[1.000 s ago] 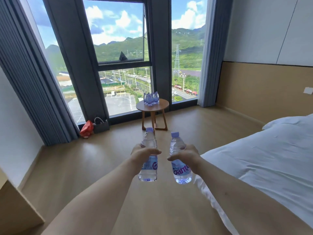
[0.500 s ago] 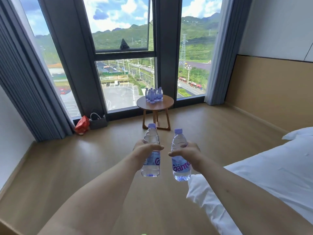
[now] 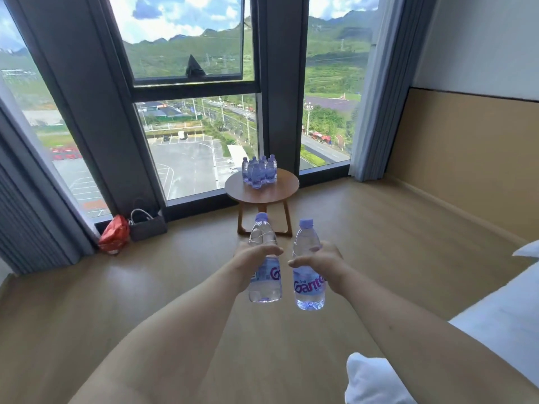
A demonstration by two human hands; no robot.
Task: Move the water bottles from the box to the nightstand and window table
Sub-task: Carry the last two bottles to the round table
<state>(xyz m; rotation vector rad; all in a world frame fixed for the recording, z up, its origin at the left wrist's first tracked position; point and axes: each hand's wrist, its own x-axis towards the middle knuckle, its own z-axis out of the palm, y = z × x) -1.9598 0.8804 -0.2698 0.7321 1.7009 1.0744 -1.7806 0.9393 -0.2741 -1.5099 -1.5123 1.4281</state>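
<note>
My left hand point(image 3: 253, 262) grips a clear water bottle point(image 3: 264, 282) with a blue cap, held upright above the wooden floor. Beside it my right hand point(image 3: 319, 265) grips a second upright bottle point(image 3: 308, 287) with a purple label. Ahead, by the window, a small round wooden table point(image 3: 280, 191) carries a cluster of several more bottles point(image 3: 259, 170). The box and the nightstand are out of view.
A white bed point(image 3: 501, 322) fills the right and lower right. A red bag point(image 3: 114, 234) and a grey basket point(image 3: 147, 225) sit on the floor by the window at left. Grey curtains point(image 3: 29, 217) hang on both sides. Open wooden floor lies between me and the table.
The table and window have come closer and larger in view. Both hands keep the same hold on their bottles, carried forward side by side. Less of the bed shows at right.
</note>
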